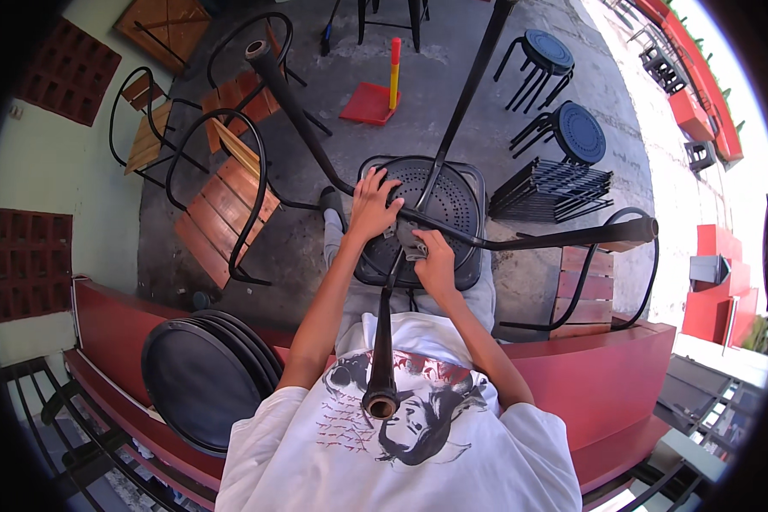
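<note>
A black metal stool (pixel 452 200) is turned upside down in front of me, its perforated seat facing up and its long legs splaying toward the camera. My left hand (pixel 373 205) lies flat on the underside of the seat with the fingers spread. My right hand (pixel 436 261) is at the near edge of the seat, next to where a leg joins it, and presses a small grey cloth (pixel 409 242) against the metal. One leg (pixel 381 358) runs straight back over my white printed shirt.
Wooden-slat chairs with black frames (pixel 222 205) stand tipped at the left, another (pixel 590 286) at the right. Black stools (pixel 572 128) and a pile of black frames (pixel 550 192) sit behind. A red dustpan (pixel 369 102) lies on the concrete. Round black tops (pixel 198 375) lean on a red ledge (pixel 610 371).
</note>
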### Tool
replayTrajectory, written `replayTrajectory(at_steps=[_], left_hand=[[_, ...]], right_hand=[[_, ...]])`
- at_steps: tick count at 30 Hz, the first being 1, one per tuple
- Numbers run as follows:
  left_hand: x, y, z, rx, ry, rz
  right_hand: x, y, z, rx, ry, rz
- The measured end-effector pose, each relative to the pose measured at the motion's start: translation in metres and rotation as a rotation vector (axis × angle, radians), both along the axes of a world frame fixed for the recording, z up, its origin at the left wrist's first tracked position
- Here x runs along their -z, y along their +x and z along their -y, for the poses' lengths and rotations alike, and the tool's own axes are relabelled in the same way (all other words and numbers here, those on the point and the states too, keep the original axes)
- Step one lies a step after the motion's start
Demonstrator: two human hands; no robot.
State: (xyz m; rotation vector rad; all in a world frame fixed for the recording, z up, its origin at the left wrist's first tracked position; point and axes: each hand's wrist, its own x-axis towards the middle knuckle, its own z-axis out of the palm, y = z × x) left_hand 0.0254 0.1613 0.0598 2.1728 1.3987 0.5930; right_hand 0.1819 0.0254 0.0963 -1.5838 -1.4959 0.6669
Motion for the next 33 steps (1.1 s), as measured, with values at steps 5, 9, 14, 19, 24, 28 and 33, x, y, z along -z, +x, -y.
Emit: replayTrajectory(at_steps=[5, 9, 14, 19, 24, 28, 33], left_hand=[[0.002, 0.004, 0.001, -0.014, 0.006, 0.013], [-0.001, 0.005, 0.003, -0.054, -0.003, 0.002], [0.001, 0.009, 0.002, -0.067, 0.029, -0.017], [0.001, 0.008, 0.002, -0.072, 0.029, -0.017], [0.008, 0.005, -0.003, -0.036, 0.021, -0.016], [0.011, 0.003, -0.007, -0.019, -0.068, -0.017], [0.013, 0.006, -0.011, 0.000, -0.089, -0.015]], right_hand=[[0.003, -0.001, -0.008, 0.106, -0.027, -0.050], [0.004, -0.021, 0.021, 0.121, -0.044, -0.143], [-0.004, -0.025, 0.043, 0.039, -0.119, -0.191], [-0.003, -0.009, 0.050, -0.192, -0.222, -0.233], [-0.031, 0.021, -0.002, -0.258, -0.175, -0.182], [-0.044, 0.016, -0.045, -0.339, -0.050, 0.376], [-0.030, -0.016, -0.055, -0.424, -0.176, 0.952]])
